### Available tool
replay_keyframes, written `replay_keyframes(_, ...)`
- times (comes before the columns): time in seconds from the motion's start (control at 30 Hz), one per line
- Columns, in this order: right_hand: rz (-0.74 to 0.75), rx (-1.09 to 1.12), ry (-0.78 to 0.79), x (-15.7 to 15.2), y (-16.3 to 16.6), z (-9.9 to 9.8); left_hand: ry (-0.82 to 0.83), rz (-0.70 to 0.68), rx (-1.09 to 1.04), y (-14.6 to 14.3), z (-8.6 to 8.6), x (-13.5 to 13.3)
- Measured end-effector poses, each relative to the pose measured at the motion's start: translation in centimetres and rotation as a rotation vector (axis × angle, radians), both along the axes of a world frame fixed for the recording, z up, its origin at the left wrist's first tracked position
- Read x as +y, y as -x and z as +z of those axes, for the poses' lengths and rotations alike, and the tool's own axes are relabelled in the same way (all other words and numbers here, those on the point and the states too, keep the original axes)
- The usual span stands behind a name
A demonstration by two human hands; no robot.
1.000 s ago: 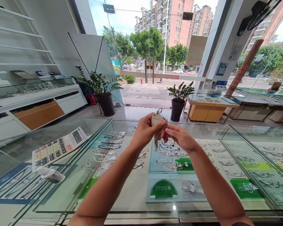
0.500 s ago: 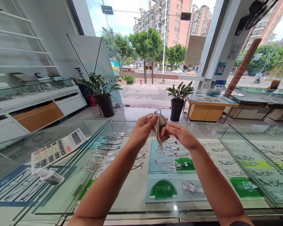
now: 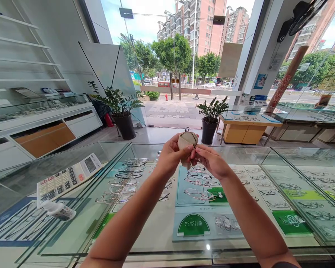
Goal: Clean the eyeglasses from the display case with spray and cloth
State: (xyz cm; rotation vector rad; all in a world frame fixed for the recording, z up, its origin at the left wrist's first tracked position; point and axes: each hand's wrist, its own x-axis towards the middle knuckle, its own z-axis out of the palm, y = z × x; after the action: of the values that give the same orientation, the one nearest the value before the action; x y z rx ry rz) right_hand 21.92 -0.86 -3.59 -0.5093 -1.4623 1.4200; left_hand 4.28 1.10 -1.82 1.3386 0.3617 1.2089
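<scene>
Above the glass counter, a pair of thin dark-rimmed eyeglasses (image 3: 187, 129) is held up between my two hands. My left hand (image 3: 170, 156) is closed around one lens through a beige cloth (image 3: 187, 139), thumb on the near side. The cloth covers much of that lens, and a loose end hangs below the fingers. Beside it, my right hand (image 3: 214, 162) pinches the eyeglasses near the edge of the cloth. Part of the frame shows under the right fingers; the rest is hidden by hands and cloth.
Rows of eyeglasses (image 3: 133, 174) lie inside the glass display counter (image 3: 153, 243) below my arms. On its left stand a calculator (image 3: 69, 178) and a white bottle (image 3: 60, 210) lying on its side. Potted plants (image 3: 210, 128) stand beyond the counter.
My left thumb has slid down and the cloth now lies spread over the lens, where it was bunched and hanging before. My right hand has shifted slightly left and down.
</scene>
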Motion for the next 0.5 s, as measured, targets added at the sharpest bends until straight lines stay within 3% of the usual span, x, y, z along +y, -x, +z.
replay_keyframes(0.2,-0.008,-0.115,-0.094,0.1,0.5,-0.4,-0.005,0.208,-0.004,-0.4,-0.1,-0.3)
replay_keyframes(0.5,0.018,-0.283,-0.195,-0.1,-0.5,0.2,-0.042,0.162,0.090,1.0,0.4,-0.1)
